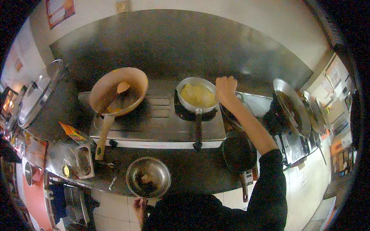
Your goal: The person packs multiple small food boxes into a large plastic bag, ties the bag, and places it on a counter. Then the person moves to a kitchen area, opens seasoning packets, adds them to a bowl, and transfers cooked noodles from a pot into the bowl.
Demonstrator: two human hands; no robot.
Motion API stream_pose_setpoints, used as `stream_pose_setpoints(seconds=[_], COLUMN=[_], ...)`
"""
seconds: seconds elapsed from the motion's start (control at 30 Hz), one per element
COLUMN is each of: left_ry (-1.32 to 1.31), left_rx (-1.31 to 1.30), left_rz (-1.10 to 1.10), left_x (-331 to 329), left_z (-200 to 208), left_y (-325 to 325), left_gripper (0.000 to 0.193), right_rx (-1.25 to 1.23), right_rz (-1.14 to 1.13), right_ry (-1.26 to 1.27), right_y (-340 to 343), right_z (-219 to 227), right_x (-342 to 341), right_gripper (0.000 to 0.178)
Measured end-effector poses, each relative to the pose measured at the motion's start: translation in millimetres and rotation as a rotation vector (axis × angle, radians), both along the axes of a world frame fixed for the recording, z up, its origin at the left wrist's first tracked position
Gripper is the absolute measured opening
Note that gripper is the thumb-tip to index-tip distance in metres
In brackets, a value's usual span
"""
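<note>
My right hand [226, 87] is closed in a fist at the right rim of a small silver frying pan [184, 101]. Whatever the fist may hold is hidden. Yellow food [198, 95] that looks like noodles fills this pan, and its dark handle points toward me. Low in the view, my left hand [140, 208] has its fingers closed at the near rim of a round metal bowl [165, 173]. Dark brown residue or food lies in the bowl. It sits at the counter's front edge.
On the stove's [158, 133] left burner a deep tan pan [101, 90] holds a wooden spatula [123, 87]; its pale handle sticks out toward me. A dark pan [239, 152] lies right of the stove. A large wok [287, 104] stands farther right, a glass lid [40, 94] left.
</note>
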State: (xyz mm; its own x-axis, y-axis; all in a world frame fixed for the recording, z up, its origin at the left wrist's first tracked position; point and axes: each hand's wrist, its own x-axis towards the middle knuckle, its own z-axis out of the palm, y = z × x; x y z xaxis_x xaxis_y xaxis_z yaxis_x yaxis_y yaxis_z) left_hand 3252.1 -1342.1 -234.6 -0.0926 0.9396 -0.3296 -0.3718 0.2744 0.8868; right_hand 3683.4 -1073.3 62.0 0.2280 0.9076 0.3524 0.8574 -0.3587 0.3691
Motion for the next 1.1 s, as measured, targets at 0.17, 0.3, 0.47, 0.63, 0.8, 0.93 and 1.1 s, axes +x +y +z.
stream_pose_setpoints(seconds=[0.17, 0.3, 0.47, 0.63, 0.8, 0.93, 1.1], left_ry=[-0.064, -0.178, -0.124, -0.017, -0.051, -0.031, -0.089], left_rx=[-0.026, -0.096, -0.104, -0.075, 0.070, 0.171, 0.127], left_rz=[0.138, 0.192, 0.135, 0.176, -0.118, -0.195, -0.208], left_x=[5.9, 27.5, 17.4, 62.1, 98.2, 118.1, 130.8], left_z=[-27.8, 8.2, 53.8, 153.8, 183.5, 160.5, 160.0], left_y=[-13.4, 1.2, 19.2, 99.3, 162.5, 191.8, 195.7], left_gripper=[0.024, 0.028, 0.031, 0.016, 0.014, 0.010, 0.009], right_rx=[-0.101, -0.226, -0.013, 0.138, 0.169, 0.115, -0.008], right_rz=[-0.090, -0.095, 0.214, 0.330, 0.438, 0.495, 0.489], right_ry=[0.374, 0.544, 0.502, 0.509, 0.513, 0.549, 0.625], right_y=[27.9, 39.6, 52.3, 55.9, 59.1, 62.4, 67.7], right_z=[-8.8, -34.5, -81.7, -92.1, -77.9, -78.5, -91.5], right_x=[28.4, 85.5, 103.2, 102.4, 78.6, 90.3, 94.2], right_gripper=[0.027, 0.025, 0.013, 0.008, 0.008, 0.008, 0.009])
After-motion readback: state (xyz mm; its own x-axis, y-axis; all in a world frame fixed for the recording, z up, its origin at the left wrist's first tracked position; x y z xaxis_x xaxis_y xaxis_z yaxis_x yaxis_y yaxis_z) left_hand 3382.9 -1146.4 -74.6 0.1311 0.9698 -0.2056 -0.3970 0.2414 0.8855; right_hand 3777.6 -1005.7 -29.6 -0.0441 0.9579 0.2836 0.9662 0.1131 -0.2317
